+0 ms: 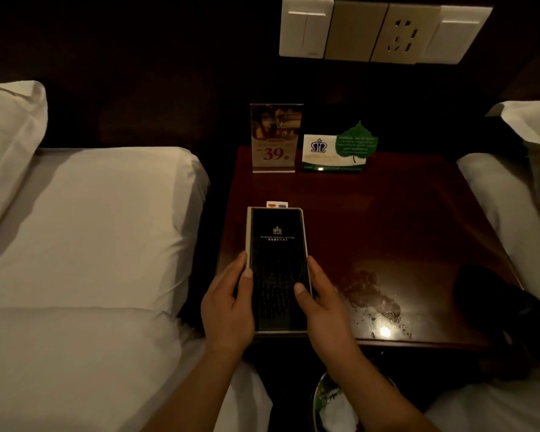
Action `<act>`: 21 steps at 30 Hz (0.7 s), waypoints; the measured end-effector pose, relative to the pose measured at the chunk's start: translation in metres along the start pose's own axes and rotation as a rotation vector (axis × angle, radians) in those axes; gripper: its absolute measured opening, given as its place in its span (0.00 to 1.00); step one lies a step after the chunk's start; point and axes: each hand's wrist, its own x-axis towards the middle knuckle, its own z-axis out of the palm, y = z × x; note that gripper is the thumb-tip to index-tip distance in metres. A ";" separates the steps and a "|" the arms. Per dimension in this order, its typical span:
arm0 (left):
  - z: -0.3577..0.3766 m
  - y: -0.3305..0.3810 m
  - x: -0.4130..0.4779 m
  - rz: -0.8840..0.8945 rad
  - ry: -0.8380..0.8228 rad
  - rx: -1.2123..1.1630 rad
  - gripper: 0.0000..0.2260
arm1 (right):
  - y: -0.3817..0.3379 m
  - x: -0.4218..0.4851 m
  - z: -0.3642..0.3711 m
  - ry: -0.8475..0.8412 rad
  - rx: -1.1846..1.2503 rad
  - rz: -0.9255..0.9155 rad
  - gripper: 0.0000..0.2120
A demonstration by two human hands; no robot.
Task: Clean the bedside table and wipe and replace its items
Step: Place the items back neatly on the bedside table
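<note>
A dark red wooden worktop (402, 229) sits between a left white bed (91, 229) and a right white bed (505, 198).
A flat black leather folder (276, 244) is at its front left. At the back stands a clear plastic sign stand (275, 138), a white leaf card (337, 152) just right of it. A black cloth (493, 300) lies at the front right corner.

- Dim warm light; a dark wall (131, 67) spans the top.
- A pale switch panel (384, 31) with a socket sits at the top, right of centre.
- A white left bed (85, 244) fills the left; a right bed (508, 213) shows at the right edge.
</note>
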 end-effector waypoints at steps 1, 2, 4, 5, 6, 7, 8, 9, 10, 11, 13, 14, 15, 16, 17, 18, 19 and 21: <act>0.000 -0.001 0.001 0.001 0.008 0.001 0.15 | -0.001 0.000 0.000 -0.009 0.009 0.010 0.25; 0.000 -0.002 0.002 0.001 0.018 0.004 0.15 | -0.001 0.000 0.000 -0.014 0.010 0.016 0.25; -0.001 -0.001 0.002 -0.005 0.030 0.023 0.15 | -0.002 -0.002 0.000 -0.012 -0.025 0.008 0.25; 0.000 0.000 0.001 -0.009 0.029 0.027 0.15 | -0.003 -0.003 0.001 -0.003 -0.061 -0.002 0.26; 0.000 0.000 0.001 -0.009 0.033 0.027 0.15 | -0.005 -0.004 0.001 0.008 -0.097 -0.012 0.26; 0.000 0.002 0.000 -0.014 0.044 0.027 0.15 | -0.007 -0.004 0.002 0.015 -0.124 -0.020 0.26; -0.001 0.003 0.001 -0.009 0.057 0.037 0.15 | -0.010 -0.004 0.003 0.018 -0.139 -0.027 0.26; -0.001 0.005 0.002 -0.006 0.053 0.050 0.15 | -0.011 -0.003 0.003 0.022 -0.142 -0.035 0.26; -0.001 0.004 0.004 0.008 0.040 0.063 0.15 | -0.012 -0.002 0.002 0.027 -0.141 -0.040 0.25; -0.003 0.003 0.004 0.011 0.030 0.078 0.16 | -0.011 -0.002 0.002 0.024 -0.145 -0.042 0.25; -0.007 -0.001 0.004 0.017 0.036 0.076 0.15 | -0.009 -0.003 0.004 0.015 -0.166 -0.052 0.25; -0.007 -0.003 0.005 0.019 0.045 0.073 0.15 | -0.007 -0.003 0.004 0.021 -0.164 -0.053 0.25; -0.007 -0.003 0.005 0.017 0.054 0.072 0.15 | -0.006 -0.003 0.005 0.027 -0.151 -0.053 0.25; -0.006 -0.005 0.005 0.024 0.066 0.066 0.15 | -0.005 -0.002 0.005 0.029 -0.121 -0.049 0.25; -0.004 -0.005 0.006 0.023 0.068 0.058 0.15 | -0.004 -0.002 0.004 0.033 -0.085 -0.038 0.25; -0.002 -0.007 0.006 0.021 0.068 0.029 0.15 | -0.001 0.000 0.003 0.034 -0.052 -0.034 0.25; -0.002 -0.004 0.004 -0.009 0.047 -0.009 0.14 | 0.000 0.001 0.002 0.029 -0.040 -0.027 0.25; -0.002 -0.005 0.006 -0.093 -0.009 -0.107 0.14 | 0.002 0.003 -0.004 0.013 -0.010 -0.011 0.26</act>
